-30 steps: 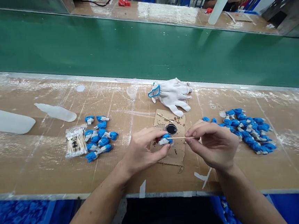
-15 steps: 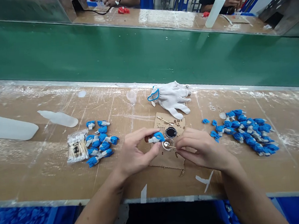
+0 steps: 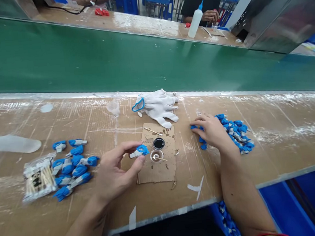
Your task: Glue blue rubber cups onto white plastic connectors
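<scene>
My left hand (image 3: pixel 120 169) pinches a small blue-and-grey plastic part (image 3: pixel 140 151) between thumb and fingers, left of two small cups. My right hand (image 3: pixel 209 130) is over at the right, its fingertips closed around a small blue piece (image 3: pixel 193 127) on the table. Another small blue piece (image 3: pixel 203 145) lies just below those fingers. On a stained cardboard sheet (image 3: pixel 151 174) sit a cup of black liquid (image 3: pixel 159 143) and a clear cup (image 3: pixel 153 157). A cotton swab (image 3: pixel 162 159) leans in the clear cup; a second swab (image 3: pixel 152 131) lies above.
Blue-and-grey parts lie in a left group (image 3: pixel 77 160) and a right heap (image 3: pixel 237 133). Beside the left group is a bag of cotton swabs (image 3: pixel 40 179). A white glove (image 3: pixel 159 107) lies behind the cardboard, before a green belt (image 3: pixel 100 68). Across it, people work near a bottle (image 3: pixel 195 23).
My right hand has let go of the swab, now resting in the clear cup, and moved right to the small blue pieces. My left hand still holds its part. The view has turned right.
</scene>
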### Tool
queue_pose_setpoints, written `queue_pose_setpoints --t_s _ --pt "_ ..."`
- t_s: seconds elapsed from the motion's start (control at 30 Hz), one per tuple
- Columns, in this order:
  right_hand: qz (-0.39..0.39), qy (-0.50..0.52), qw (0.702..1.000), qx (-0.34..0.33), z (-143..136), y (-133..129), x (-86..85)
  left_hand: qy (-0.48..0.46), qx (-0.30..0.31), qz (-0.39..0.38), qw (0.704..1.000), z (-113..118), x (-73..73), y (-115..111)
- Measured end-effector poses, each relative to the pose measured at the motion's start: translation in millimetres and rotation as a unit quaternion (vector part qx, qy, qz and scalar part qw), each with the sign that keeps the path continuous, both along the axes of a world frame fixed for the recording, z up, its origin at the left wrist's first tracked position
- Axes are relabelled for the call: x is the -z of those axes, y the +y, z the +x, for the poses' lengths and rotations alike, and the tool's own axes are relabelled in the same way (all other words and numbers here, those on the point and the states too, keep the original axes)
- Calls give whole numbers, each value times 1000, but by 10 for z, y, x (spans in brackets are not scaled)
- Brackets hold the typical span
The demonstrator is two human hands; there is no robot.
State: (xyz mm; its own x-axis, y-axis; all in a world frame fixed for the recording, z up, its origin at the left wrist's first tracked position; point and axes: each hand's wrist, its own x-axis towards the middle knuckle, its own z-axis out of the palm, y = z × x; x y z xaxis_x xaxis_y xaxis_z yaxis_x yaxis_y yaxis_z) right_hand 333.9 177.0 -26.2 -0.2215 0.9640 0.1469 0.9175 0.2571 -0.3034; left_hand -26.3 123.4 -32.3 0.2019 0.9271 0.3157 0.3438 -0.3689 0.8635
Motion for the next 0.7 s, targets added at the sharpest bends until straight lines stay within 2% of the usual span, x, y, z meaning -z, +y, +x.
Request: queue_pose_setpoints --t_s 0.1,0.2,0.27,0.4,0.53,0.7 --pt "3 24 1000 -11 -78 69 41 -4 0 4 1000 22 -6 2" --pt "27 63 997 -22 -168 9 -50 -25 16 3 1000 69 -24 -11" --pt "55 130 989 -48 -277 -86 -137 -45 31 -7 999 107 -49 -27" --pt "96 306 935 -153 -600 -311 -294 -64 59 -53 995 177 -118 -49" --pt "116 355 893 -252 -908 -456 -373 -131 97 -119 979 224 -181 -61" --pt "186 384 859 -284 -1147 -511 -356 -227 172 -201 937 254 -222 -57"
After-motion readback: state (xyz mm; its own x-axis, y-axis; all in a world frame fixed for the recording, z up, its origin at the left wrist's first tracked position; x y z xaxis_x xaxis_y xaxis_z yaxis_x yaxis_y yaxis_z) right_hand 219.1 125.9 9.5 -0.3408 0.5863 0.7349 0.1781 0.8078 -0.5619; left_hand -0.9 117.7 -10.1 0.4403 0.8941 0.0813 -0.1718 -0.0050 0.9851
